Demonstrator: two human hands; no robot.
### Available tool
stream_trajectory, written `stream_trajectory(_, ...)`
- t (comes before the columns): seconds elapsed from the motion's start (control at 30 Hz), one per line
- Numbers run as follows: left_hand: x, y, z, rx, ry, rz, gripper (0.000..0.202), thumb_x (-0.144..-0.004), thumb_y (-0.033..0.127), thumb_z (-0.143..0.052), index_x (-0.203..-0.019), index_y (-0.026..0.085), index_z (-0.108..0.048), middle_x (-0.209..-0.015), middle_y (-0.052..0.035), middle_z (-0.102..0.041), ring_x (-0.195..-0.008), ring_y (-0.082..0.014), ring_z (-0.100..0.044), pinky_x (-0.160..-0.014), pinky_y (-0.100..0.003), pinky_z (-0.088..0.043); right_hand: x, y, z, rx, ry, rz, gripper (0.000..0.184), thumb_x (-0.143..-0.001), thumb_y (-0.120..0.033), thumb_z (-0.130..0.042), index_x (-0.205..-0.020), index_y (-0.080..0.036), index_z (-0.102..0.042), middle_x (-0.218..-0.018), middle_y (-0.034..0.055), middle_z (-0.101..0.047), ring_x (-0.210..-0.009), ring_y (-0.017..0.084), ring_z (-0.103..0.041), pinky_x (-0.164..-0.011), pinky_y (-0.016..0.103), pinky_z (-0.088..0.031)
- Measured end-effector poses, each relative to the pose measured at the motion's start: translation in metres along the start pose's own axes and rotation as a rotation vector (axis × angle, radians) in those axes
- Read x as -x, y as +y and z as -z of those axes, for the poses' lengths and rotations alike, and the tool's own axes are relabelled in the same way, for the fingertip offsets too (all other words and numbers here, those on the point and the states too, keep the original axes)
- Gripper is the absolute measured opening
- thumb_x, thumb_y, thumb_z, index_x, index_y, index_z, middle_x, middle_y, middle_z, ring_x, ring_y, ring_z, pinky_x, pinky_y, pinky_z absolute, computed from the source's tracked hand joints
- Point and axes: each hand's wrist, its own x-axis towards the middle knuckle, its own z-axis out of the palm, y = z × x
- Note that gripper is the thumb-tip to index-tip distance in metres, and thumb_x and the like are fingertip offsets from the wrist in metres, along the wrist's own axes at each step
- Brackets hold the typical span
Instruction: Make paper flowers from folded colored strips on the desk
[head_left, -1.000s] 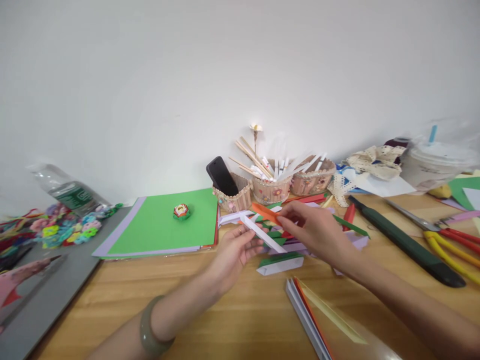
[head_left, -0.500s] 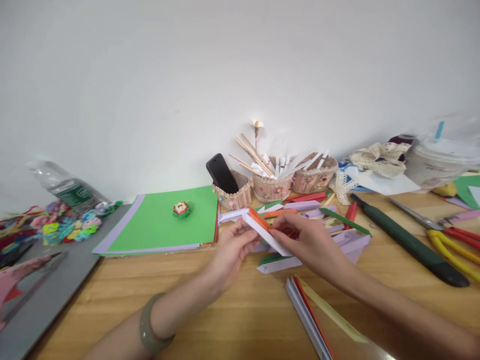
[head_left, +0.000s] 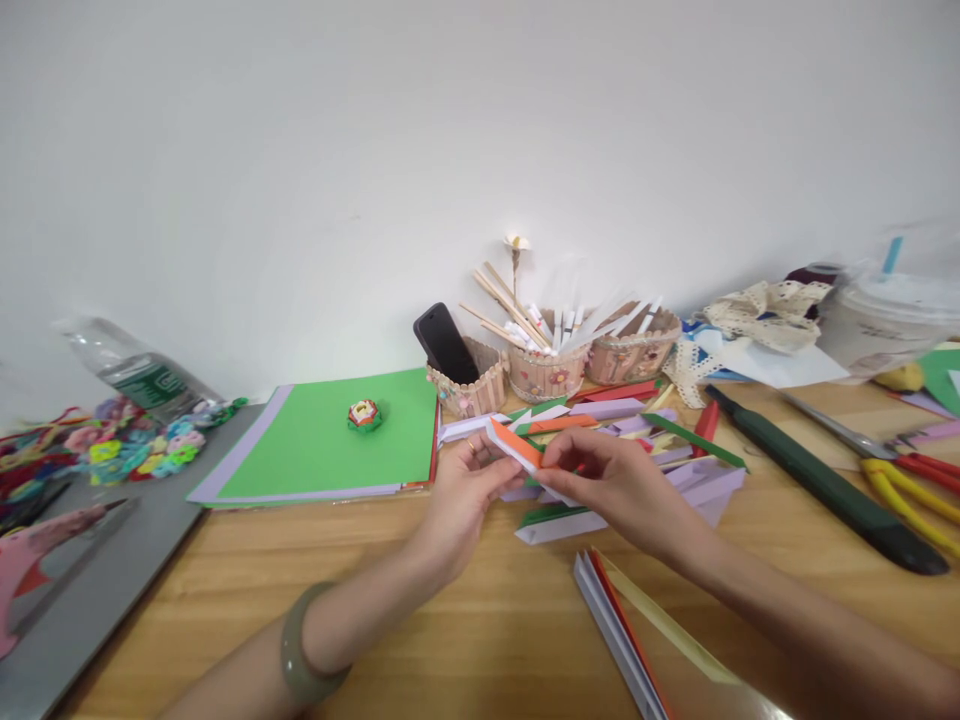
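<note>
My left hand (head_left: 465,492) and my right hand (head_left: 611,487) meet above the wooden table (head_left: 465,640), both pinching the same folded paper strips. The white strip (head_left: 501,437) sticks out to the upper left, and an orange strip (head_left: 525,450) lies against it between my fingertips. Under my hands lies a heap of folded paper strips (head_left: 637,440) in green, red, lilac and white. A green and white folded piece (head_left: 559,523) rests just below my right hand. On my left wrist is a green bangle (head_left: 296,650).
Green paper sheets (head_left: 330,440) with a small paper flower (head_left: 364,414) lie to the left. A phone (head_left: 444,345) and stick-filled baskets (head_left: 547,365) stand at the wall. Right: a dark knife (head_left: 825,490), scissors (head_left: 900,470), a lidded cup (head_left: 877,325). Folded strips (head_left: 622,640) lie near me.
My right hand brought the orange strip from above the heap down onto the white strip that my left hand holds. Both hands now pinch the two strips together, closer than before.
</note>
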Motion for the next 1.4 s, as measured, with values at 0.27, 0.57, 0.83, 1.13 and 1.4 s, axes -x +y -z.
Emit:
stream_trajectory(0.27, 0.001, 0.0, 0.0, -0.041, -0.085, -0.038, 0.019, -0.061, 0.017, -0.073, -0.079, 0.015, -0.066, -0.076, -0.0002, -0.065, -0.068, -0.0085, -0.056, -0.064, -0.019, -0.045, 0.0, 0.0, 0.001, -0.161, -0.07, -0.051, 0.019, -0.074, -0.031, -0.062, -0.067, -0.016, -0.053, -0.061, -0.004, -0.05, -0.054, 0.008, -0.044, -0.049, 0.021, -0.033)
stream_trajectory(0.57, -0.002, 0.0, 0.005, -0.1, -0.014, -0.095, 0.014, -0.061, 0.02, -0.073, -0.064, 0.014, -0.061, -0.061, 0.0026, -0.058, -0.054, -0.0059, -0.049, -0.051, -0.017, -0.037, 0.003, 0.0, -0.006, -0.391, -0.217, -0.093, 0.022, -0.082, -0.034, -0.053, -0.097, -0.019, -0.051, -0.074, -0.0014, -0.059, -0.067, 0.012, -0.057, -0.062, 0.024, -0.044)
stream_trajectory(0.83, -0.001, -0.001, 0.005, -0.072, -0.147, -0.002, 0.018, -0.061, 0.026, -0.074, -0.074, 0.014, -0.067, -0.067, -0.0006, -0.063, -0.057, -0.0087, -0.054, -0.057, -0.021, -0.042, 0.002, 0.0, -0.002, -0.349, -0.289, -0.147, 0.03, -0.078, -0.042, -0.055, -0.068, -0.014, -0.061, -0.062, -0.0007, -0.058, -0.055, 0.01, -0.051, -0.057, 0.024, -0.041)
stream_trajectory(1.13, -0.002, 0.001, 0.007, -0.204, -0.101, -0.074, 0.014, -0.065, 0.026, -0.071, -0.061, 0.013, -0.068, -0.059, -0.0005, -0.06, -0.056, -0.0081, -0.05, -0.058, -0.02, -0.04, 0.004, 0.0, -0.004, -0.222, -0.248, -0.099, 0.025, -0.08, -0.036, -0.056, -0.068, -0.015, -0.063, -0.062, -0.0008, -0.059, -0.059, 0.011, -0.055, -0.057, 0.023, -0.043)
stream_trajectory(1.4, -0.006, 0.023, 0.008, -0.143, -0.011, -0.106, 0.017, -0.057, 0.025, -0.076, -0.057, 0.012, -0.065, -0.056, 0.0011, -0.058, -0.055, -0.0068, -0.051, -0.056, -0.017, -0.043, 0.002, -0.001, -0.002, -0.282, -0.291, -0.1, 0.039, -0.083, -0.049, -0.047, -0.07, -0.014, -0.06, -0.067, 0.0028, -0.064, -0.056, 0.012, -0.06, -0.055, 0.024, -0.048)
